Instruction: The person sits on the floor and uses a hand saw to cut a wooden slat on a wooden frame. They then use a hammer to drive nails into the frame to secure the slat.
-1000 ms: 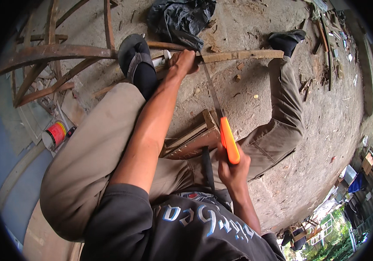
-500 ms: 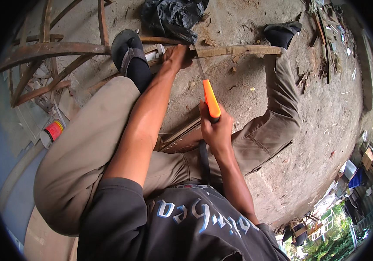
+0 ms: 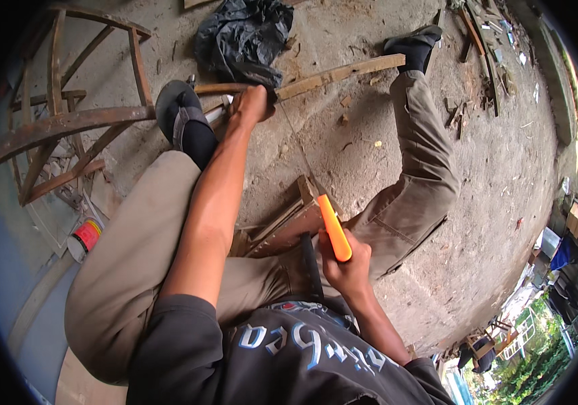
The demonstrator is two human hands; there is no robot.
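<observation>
My left hand point(image 3: 251, 106) presses down on a long wooden strip point(image 3: 343, 70) that lies across the concrete floor. My left foot in a black sandal point(image 3: 179, 119) rests on the strip's near end, and my right foot point(image 3: 411, 44) is at its far end. My right hand point(image 3: 347, 264) is closed around the orange handle of a hand saw point(image 3: 334, 227), held close to my lap. The thin saw blade runs from the handle up toward the strip beside my left hand.
A low wooden stool point(image 3: 286, 224) sits under me. A crumpled black plastic bag point(image 3: 241, 35) lies beyond the strip. A curved wooden frame point(image 3: 56, 123) stands at left, a red-and-white can point(image 3: 85, 237) below it. Wood scraps point(image 3: 478, 42) litter the far right.
My right hand pushed the saw forward toward the strip, then pulled it back to my lap. My left hand stayed on the strip.
</observation>
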